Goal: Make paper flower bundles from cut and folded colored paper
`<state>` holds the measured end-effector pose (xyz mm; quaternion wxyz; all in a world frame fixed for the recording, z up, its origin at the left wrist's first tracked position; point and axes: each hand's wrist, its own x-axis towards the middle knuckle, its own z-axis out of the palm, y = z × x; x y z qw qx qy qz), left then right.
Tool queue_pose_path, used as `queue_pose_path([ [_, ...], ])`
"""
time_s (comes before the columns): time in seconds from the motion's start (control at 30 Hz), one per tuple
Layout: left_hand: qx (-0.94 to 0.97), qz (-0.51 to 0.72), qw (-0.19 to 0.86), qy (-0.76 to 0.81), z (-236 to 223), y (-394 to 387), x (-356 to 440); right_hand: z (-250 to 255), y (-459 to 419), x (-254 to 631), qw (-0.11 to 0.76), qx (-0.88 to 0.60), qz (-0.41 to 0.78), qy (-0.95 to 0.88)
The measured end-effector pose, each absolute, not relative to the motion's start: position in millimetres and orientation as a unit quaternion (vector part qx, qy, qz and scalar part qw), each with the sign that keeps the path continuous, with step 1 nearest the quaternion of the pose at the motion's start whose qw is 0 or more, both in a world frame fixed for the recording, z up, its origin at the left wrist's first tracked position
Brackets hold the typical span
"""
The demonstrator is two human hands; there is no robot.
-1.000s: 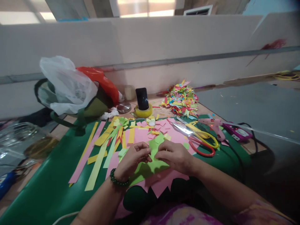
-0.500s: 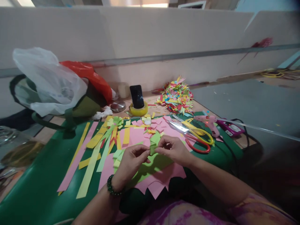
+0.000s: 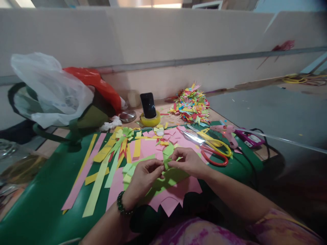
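Note:
My left hand (image 3: pixel 144 177), with a dark bead bracelet on the wrist, and my right hand (image 3: pixel 187 162) meet over the table and both pinch a small light green paper piece (image 3: pixel 166 164) between their fingertips. Below them lies a larger green paper sheet (image 3: pixel 166 178) on a pink sheet with a zigzag cut edge (image 3: pixel 173 200). Long yellow, pink and green paper strips (image 3: pixel 102 170) lie to the left on a dark green board (image 3: pixel 46 204).
Yellow and red scissors (image 3: pixel 213 151) lie right of my hands, beside a pink glue gun (image 3: pixel 227 133) and a purple device (image 3: pixel 249 139). A phone (image 3: pixel 148 105) stands in a yellow tape roll. A heap of coloured paper stars (image 3: pixel 191 105) is behind. Plastic bags (image 3: pixel 51 92) sit at left.
The small green piece was raised a little off the sheet between my fingers. The view shifted slightly right and down; both hands stay pinched together.

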<state>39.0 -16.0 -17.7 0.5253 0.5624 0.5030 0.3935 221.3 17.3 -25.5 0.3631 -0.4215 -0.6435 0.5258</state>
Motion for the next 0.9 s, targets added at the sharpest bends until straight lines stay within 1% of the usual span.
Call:
queue_pose_path([
  [0.13,0.571,0.384,0.525,0.501,-18.1,-17.0,39.2,-24.9,17.2,221.4,0.356,-0.418,0.526,-0.649],
  [0.27,0.586,0.373,0.515,0.502,-17.8,-17.9,39.3,-23.7,16.4,221.3,0.368,-0.415,0.51,-0.657],
  [0.43,0.616,0.354,0.5,0.495,-15.9,-18.0,40.2,-20.6,14.5,221.4,0.36,-0.401,0.55,-0.638],
  [0.9,0.655,0.341,0.451,0.502,-22.2,-19.0,41.8,-19.8,15.2,221.1,0.338,-0.384,0.59,-0.624],
])
